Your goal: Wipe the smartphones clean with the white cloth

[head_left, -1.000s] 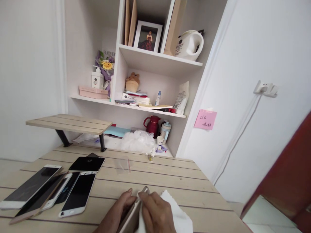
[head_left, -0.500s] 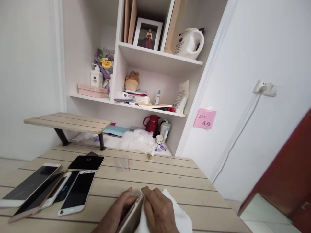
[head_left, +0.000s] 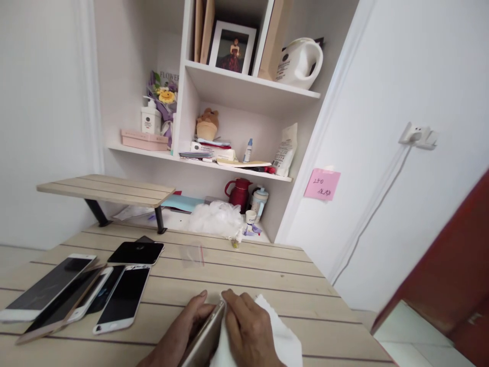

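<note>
A phone with a pale gold edge stands tilted on its side at the front of the table. My left hand is closed around its left side, thumb near the top edge. On the other side my right hand presses a white cloth against the phone, fingers bunched near its upper corner. The cloth spreads out under and to the right of that hand. The phone's lower end runs out of the picture.
To the left lie several phones, among them a white-framed one and a black one. A small clear bag rests mid-table. Behind are a raised wooden stand and white stuffing below shelves.
Both hands keep their hold on the phone and cloth, and the phone tilts slightly differently. The view has shifted a little.
</note>
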{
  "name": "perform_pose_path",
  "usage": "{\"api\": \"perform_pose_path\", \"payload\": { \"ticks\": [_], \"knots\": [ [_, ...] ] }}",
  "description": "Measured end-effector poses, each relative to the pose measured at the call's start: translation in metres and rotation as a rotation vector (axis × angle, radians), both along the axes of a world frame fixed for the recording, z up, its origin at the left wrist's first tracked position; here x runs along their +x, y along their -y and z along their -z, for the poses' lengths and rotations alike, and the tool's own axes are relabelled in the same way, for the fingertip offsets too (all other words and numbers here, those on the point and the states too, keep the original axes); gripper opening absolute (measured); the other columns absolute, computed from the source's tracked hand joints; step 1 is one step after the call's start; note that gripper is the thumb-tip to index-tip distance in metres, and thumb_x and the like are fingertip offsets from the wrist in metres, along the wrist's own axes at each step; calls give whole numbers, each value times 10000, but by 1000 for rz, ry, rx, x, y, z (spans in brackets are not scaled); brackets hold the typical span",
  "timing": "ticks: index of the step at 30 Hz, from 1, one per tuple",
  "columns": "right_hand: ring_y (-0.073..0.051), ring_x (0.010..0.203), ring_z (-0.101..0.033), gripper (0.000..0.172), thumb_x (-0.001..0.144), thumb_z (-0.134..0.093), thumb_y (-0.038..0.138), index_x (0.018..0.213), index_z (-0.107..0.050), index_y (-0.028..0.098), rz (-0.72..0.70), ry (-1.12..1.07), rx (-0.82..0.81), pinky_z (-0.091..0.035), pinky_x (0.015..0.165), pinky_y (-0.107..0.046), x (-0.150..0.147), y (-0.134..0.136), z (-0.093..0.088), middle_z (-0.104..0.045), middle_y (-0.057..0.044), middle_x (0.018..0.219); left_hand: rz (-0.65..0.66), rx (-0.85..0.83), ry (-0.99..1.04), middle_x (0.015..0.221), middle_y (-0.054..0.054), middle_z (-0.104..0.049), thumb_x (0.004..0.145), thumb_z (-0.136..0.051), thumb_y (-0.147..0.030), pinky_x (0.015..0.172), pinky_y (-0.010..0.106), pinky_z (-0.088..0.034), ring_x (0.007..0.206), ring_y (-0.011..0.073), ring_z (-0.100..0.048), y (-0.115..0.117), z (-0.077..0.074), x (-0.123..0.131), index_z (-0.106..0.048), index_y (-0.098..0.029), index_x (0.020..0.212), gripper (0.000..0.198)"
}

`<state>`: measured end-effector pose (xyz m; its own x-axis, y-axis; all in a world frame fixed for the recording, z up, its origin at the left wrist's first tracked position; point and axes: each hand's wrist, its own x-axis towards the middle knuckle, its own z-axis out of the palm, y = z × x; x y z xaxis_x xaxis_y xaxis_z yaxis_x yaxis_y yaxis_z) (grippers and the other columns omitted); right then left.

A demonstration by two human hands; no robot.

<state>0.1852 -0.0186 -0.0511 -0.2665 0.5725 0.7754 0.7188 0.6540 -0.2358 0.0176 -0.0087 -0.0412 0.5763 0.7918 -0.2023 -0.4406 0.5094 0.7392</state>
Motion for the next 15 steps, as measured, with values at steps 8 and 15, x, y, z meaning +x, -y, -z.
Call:
{"api": "perform_pose_path", "payload": {
  "ticks": [8, 15],
  "knots": [
    [-168, 620, -655, 251, 923, -447, 152, 1063, -638, 234, -196, 125, -1, -515, 539, -246, -20, 8, 6, -674, -51, 844, 30, -21, -17, 709, 0, -670, 895, -583, -531, 672, 309, -499, 650, 164, -632, -1, 0, -2, -677, -161, 831, 387],
    [-169, 589, -634, 283, 980, -391, 191, 1141, -624, 202, -12, 13, 6, -509, 535, -258, -6, 1, 5, -647, -46, 770, -40, 44, -47, 679, 34, -706, 823, -665, -535, 782, 302, -472, 805, 245, -665, -1, 0, -3, -747, -155, 838, 389]
  ]
}}
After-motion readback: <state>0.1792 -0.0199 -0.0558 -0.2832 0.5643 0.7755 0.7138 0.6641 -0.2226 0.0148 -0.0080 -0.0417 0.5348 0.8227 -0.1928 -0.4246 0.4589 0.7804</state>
